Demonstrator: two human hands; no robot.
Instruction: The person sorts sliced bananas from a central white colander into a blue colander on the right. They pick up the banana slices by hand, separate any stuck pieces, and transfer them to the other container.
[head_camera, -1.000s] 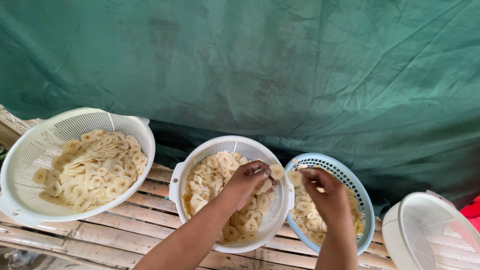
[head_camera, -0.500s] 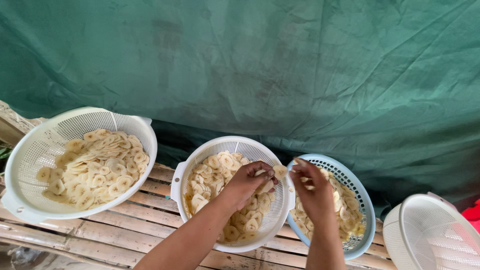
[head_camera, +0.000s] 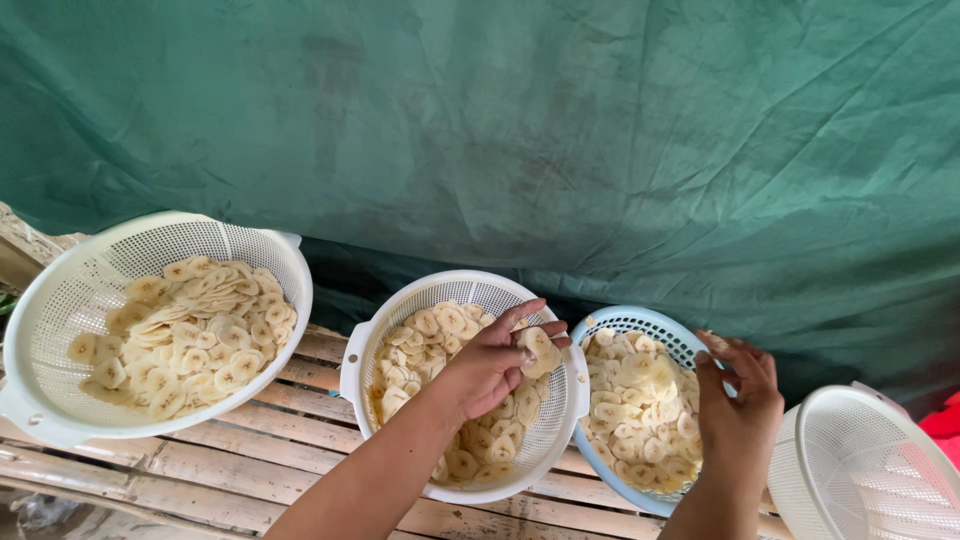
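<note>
- Head view: left hand (head_camera: 492, 362) hovers over the middle white colander (head_camera: 560, 420), fingers pinched on a pale banana slice (head_camera: 537, 349) held just above the heap of slices (head_camera: 425, 345) inside it.
- Left forearm comes up from the lower edge of the view, crossing that colander's near rim.
- Right hand (head_camera: 740, 400) sits to the right of the left hand, over the far-right rim of the blue-rimmed colander (head_camera: 625, 321); fingers curled loosely. Cannot tell whether they grip anything; a pale scrap shows at the fingertips.
- Blue-rimmed colander lies between the two hands, touching the middle colander's right side, full of the same pale slices.
- Well left of the left hand: a larger white colander (head_camera: 60, 300), tilted, slices piled toward its right half.
- Just right of the right hand: an upturned white colander (head_camera: 870, 470), partly cut off by the frame.
- All stand on a slatted bamboo bench (head_camera: 250, 440).
- Beyond the hands, a green tarpaulin (head_camera: 560, 130) fills the background.
</note>
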